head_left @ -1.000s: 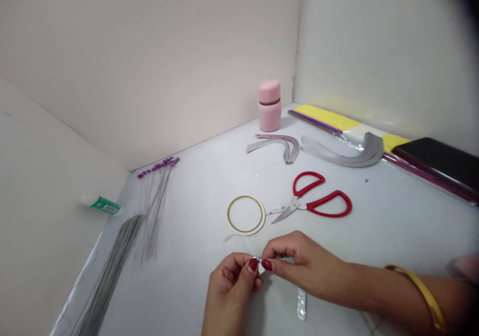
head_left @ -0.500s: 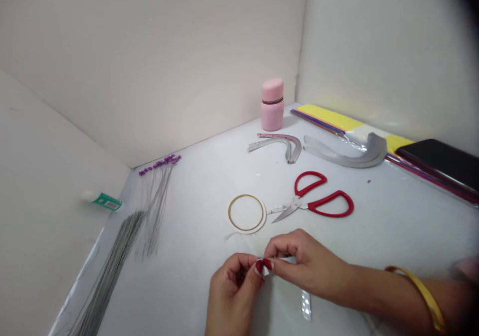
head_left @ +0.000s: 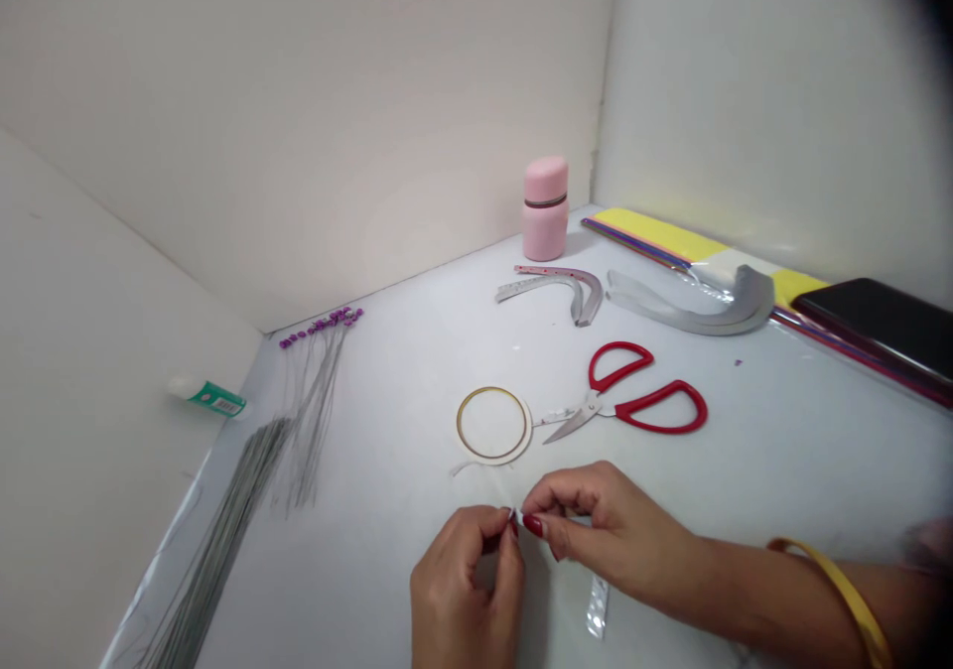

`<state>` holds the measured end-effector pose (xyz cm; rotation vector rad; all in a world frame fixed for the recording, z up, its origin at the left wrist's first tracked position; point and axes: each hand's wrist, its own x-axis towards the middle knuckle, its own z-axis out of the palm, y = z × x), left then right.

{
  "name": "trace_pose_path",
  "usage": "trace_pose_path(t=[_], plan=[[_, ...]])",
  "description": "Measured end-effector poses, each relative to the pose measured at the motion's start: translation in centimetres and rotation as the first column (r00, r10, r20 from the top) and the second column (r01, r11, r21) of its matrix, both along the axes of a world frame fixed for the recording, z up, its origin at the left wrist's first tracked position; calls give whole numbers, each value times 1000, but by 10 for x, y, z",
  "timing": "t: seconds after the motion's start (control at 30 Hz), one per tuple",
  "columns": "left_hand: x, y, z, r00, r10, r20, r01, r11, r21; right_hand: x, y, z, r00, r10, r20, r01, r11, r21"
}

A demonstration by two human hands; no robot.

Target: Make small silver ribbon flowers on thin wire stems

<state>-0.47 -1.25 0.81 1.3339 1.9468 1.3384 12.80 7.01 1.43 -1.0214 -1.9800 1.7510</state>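
My left hand [head_left: 469, 575] is closed in a pinch, thumb against forefinger, on something tiny and pale that the fingertips mostly cover. Close beside it, my right hand [head_left: 596, 520] pinches a thin white strip [head_left: 519, 516] between red-nailed thumb and forefinger. Below the right palm shows a shiny silvery strip with pale spots [head_left: 597, 607]; whether it joins the piece in the fingers is hidden. Just beyond the hands lie a roll of narrow white tape [head_left: 525, 441] and red-handled scissors [head_left: 659, 409], blades slightly apart.
A pink flask [head_left: 545, 214] stands by the corner. Bent paper strips [head_left: 588, 292], a curved translucent bundle [head_left: 692, 317], yellow sheets [head_left: 647, 234] and a dark phone [head_left: 879, 322] lie behind. At left are grey wires [head_left: 230, 540], purple-tipped stems [head_left: 320, 327] and a green-labelled tube [head_left: 215, 398].
My left fingers have turned and closed more upright. The right fingertips have drawn slightly left, and the silvery strip's lower end has swung left.
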Motion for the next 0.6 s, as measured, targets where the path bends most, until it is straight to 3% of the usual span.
trace_pose_path(t=[0.17, 0.6], plan=[[-1, -1, -2, 984, -41, -174, 65, 989, 134, 0, -1, -2, 999, -25, -30, 26, 1000, 9], [0, 1, -4, 955, 0, -296, 69, 972, 225, -1, -5, 4, 999, 28, -38, -19, 972, 234]])
